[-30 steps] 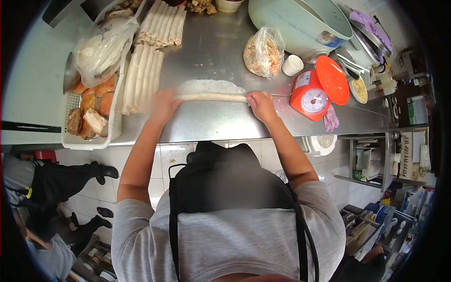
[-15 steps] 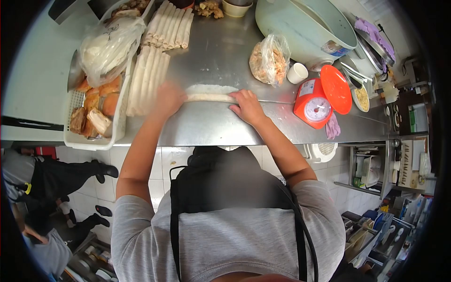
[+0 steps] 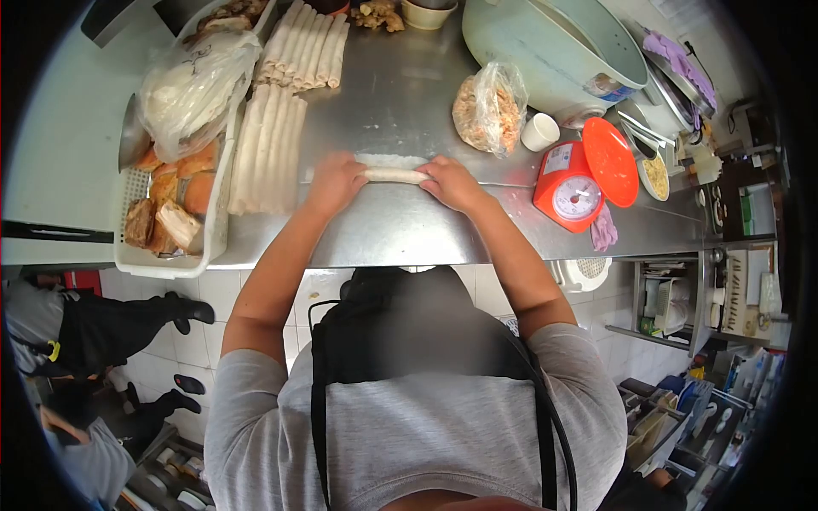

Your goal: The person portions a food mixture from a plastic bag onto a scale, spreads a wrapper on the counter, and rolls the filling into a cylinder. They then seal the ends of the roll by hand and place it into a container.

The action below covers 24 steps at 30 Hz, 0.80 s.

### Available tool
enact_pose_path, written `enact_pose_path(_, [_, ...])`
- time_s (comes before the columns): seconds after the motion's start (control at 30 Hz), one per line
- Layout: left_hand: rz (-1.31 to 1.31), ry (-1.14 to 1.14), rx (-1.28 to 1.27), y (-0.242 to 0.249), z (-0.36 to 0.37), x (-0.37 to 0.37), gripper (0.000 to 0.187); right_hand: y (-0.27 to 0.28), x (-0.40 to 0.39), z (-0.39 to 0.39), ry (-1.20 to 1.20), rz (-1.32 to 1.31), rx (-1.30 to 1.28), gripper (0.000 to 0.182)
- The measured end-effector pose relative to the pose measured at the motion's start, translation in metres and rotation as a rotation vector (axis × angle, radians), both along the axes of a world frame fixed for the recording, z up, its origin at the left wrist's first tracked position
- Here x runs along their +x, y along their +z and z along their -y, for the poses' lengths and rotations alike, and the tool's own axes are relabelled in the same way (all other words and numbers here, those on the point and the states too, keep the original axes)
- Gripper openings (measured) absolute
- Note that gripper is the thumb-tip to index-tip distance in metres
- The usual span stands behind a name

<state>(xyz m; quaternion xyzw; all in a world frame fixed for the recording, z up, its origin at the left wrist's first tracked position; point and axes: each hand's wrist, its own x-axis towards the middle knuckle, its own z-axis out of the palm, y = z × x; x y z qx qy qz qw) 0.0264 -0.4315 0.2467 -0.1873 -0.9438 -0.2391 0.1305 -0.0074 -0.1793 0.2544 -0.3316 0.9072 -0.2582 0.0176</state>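
Observation:
On the steel counter (image 3: 400, 230) lies a pale, thin roll (image 3: 396, 175) with a flat strip of translucent wrapper (image 3: 390, 159) along its far side. My left hand (image 3: 339, 180) grips the roll's left end, fingers closed. The right end is between the closed fingers and thumb of my right hand (image 3: 450, 180). Left of my left hand, several finished-looking pale rolls (image 3: 268, 149) lie side by side, with a further stack (image 3: 304, 47) behind them.
A white basket (image 3: 218, 204) of browned pieces and a plastic bag (image 3: 196, 94) stands at left. A bag of orange-pink filling (image 3: 487, 111), a white cup (image 3: 539, 132), a red scale (image 3: 575, 192) and a large green tub (image 3: 545, 51) are at right. Other people (image 3: 102, 332) are at lower left.
My left hand has moved right, from near the stacked rolls onto the roll's left end. My right hand stays at the right end, nearly unmoved.

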Motion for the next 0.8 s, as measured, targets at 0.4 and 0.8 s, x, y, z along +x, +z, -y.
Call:
enact_pose_path(0.4, [0.09, 0.111, 0.044, 0.007, 0.006, -0.012, 0.009, 0.007, -0.029, -0.004, -0.171, 0.252, 0.039, 0.013])
enact_pose_path(0.8, [-0.07, 0.083, -0.115, -0.004, -0.001, -0.03, 0.013, -0.012, -0.019, 0.02, -0.054, -0.153, -0.098, 0.017])
